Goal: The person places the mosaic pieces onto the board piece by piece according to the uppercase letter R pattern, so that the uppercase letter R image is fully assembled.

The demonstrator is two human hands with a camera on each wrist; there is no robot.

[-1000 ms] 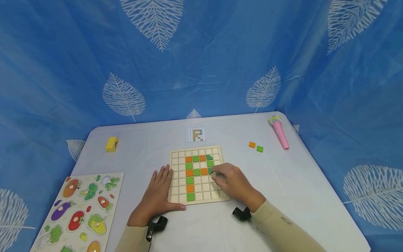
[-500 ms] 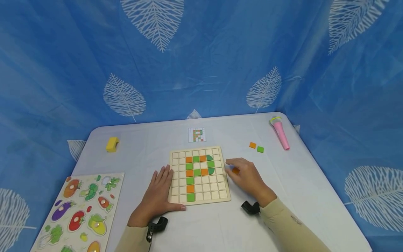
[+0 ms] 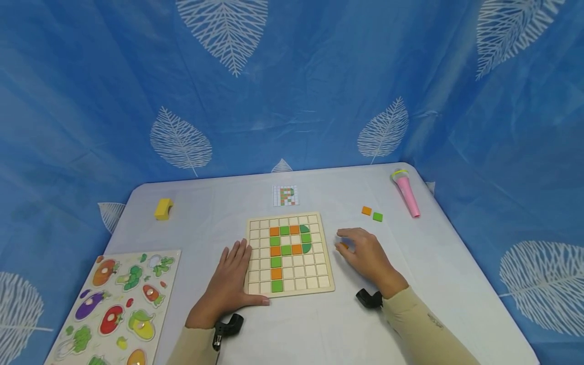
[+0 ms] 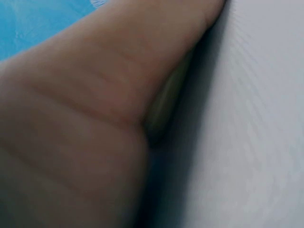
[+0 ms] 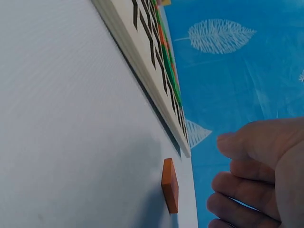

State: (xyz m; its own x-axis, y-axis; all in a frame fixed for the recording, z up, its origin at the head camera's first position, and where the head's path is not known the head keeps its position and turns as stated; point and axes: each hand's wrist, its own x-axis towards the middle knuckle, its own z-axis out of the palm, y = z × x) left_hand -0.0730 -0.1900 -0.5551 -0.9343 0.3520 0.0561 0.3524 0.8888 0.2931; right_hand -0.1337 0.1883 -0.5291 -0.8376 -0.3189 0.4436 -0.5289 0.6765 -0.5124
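A wooden grid board (image 3: 325, 263) lies mid-table, with orange and green tiles in its cells forming a P shape. Two dark green rounded pieces, one being the lower rounded piece (image 3: 306, 248), form its right corners. My left hand (image 3: 228, 284) rests with straight fingers along the board's left edge, thumb by the near corner. Right of the board, my right hand (image 3: 368, 257) hovers with fingers loosely bent. In the right wrist view, a loose orange tile (image 5: 170, 186) lies on the tablecloth, apart from the fingers. The left wrist view is mostly filled by the blurred hand.
A small pattern card (image 3: 285, 195) lies behind the board. Farther right are an orange tile (image 3: 367, 210), a green tile (image 3: 377, 217) and a pink toy microphone (image 3: 407, 195). At left are a yellow arch block (image 3: 163, 209) and a vegetable puzzle board (image 3: 157, 284).
My right hand has left the lower rounded green piece on the board and moved right, over the loose orange tile. The left hand has stayed in place.
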